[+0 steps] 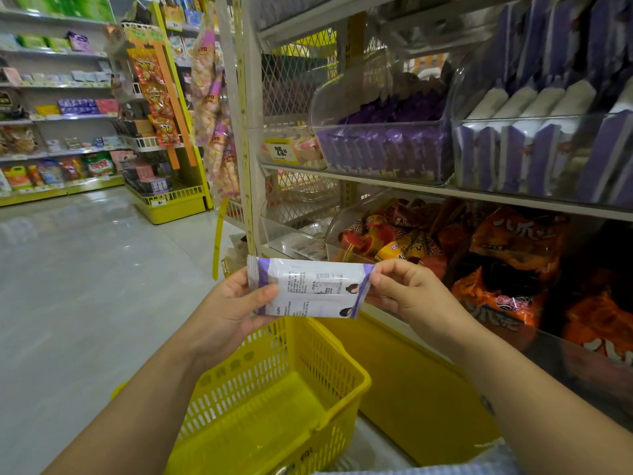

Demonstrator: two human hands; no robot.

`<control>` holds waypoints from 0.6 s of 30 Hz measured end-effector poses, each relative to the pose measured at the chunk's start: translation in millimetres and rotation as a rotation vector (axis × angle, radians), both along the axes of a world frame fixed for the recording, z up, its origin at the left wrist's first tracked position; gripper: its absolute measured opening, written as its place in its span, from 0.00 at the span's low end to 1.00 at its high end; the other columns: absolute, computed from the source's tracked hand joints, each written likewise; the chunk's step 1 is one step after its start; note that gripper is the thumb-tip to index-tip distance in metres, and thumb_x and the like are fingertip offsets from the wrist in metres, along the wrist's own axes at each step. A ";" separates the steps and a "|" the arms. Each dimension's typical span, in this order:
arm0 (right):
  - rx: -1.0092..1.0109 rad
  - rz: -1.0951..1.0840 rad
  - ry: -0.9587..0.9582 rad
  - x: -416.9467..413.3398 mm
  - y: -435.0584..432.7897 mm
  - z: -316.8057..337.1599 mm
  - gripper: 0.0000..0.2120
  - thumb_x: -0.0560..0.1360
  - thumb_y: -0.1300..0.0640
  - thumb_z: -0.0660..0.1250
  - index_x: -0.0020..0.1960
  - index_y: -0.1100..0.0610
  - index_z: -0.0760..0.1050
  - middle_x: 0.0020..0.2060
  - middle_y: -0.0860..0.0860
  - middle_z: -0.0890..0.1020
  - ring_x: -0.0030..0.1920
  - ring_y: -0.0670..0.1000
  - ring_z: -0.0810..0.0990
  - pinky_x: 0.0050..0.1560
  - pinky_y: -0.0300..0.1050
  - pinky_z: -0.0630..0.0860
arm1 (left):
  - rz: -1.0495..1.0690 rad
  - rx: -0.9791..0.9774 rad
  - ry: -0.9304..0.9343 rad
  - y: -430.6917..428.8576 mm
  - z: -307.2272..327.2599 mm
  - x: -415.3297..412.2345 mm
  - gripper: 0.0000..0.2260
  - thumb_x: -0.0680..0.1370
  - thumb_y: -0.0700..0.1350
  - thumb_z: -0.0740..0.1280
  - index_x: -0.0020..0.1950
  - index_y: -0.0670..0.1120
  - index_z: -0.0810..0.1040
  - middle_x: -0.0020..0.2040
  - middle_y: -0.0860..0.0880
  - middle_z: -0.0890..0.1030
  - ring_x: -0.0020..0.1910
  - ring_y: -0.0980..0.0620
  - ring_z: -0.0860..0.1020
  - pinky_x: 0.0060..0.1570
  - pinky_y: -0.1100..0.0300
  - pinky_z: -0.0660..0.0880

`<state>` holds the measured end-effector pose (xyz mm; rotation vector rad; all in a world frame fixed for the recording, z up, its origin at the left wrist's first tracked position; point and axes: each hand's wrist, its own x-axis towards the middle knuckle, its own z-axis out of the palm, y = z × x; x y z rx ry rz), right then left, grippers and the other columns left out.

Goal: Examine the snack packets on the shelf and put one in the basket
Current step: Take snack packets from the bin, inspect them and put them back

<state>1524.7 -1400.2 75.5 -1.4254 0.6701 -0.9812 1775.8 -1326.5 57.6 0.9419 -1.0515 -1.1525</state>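
Packet (308,289): label up, over the basket (359,371).
Grip: left hand (229,306), right hand (407,293) pinch its ends.
Tip: best held taut, level.

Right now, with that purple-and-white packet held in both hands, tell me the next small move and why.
Probably lower the packet into the yellow basket and release it. The left hand and right hand each pinch one end, the printed back faces up as if being read, and the basket sits open just below with no packet visible inside.
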 end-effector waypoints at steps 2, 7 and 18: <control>0.010 -0.007 -0.020 2.7 2.6 0.3 0.09 0.79 0.65 0.61 0.42 0.60 0.75 0.44 0.56 0.86 0.46 0.52 0.85 0.46 0.39 0.81 | 0.015 0.003 0.003 -0.3 0.1 0.1 0.15 0.71 0.43 0.69 0.57 0.47 0.81 0.57 0.43 0.83 0.56 0.45 0.82 0.46 0.56 0.80; -0.065 -0.089 0.058 13.7 8.5 -0.5 0.08 0.81 0.61 0.58 0.48 0.63 0.73 0.40 0.54 0.83 0.40 0.48 0.82 0.42 0.39 0.81 | 0.136 0.117 -0.080 -2.5 -0.4 -11.1 0.15 0.76 0.51 0.65 0.60 0.48 0.78 0.52 0.47 0.85 0.46 0.53 0.84 0.37 0.62 0.78; 0.215 -0.049 0.184 16.2 4.4 -9.8 0.04 0.79 0.60 0.62 0.52 0.58 0.74 0.34 0.53 0.81 0.30 0.47 0.78 0.33 0.41 0.78 | 0.373 0.228 -0.207 -7.6 -0.4 -24.4 0.13 0.80 0.51 0.64 0.58 0.45 0.77 0.48 0.45 0.85 0.43 0.50 0.81 0.38 0.59 0.78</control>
